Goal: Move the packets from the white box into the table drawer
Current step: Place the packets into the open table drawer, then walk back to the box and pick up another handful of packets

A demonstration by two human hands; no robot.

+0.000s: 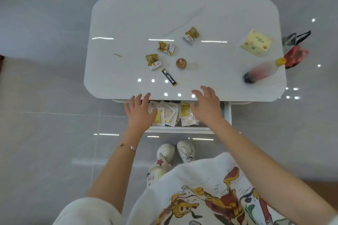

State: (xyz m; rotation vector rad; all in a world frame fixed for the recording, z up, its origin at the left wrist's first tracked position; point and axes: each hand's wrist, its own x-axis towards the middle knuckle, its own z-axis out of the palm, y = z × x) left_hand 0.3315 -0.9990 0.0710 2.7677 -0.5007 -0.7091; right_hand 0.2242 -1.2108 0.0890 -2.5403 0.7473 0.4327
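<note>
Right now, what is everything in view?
Glossy table: one, white, centre.
Open drawer: one, white, under near edge.
Flat packets: many, white and yellow, in drawer.
Crinkled wrappers: three, gold, middle of table.
Stick sachet: one, black, near edge.
Round item: one, brown, middle.
Cardboard box: one, pale yellow, far right corner.
Bottle: one, pink, yellow cap, lying right.
Bag: one, red, floor right.
Shoes: two, white, floor.
Left hand, right hand: open, above drawer.
</note>
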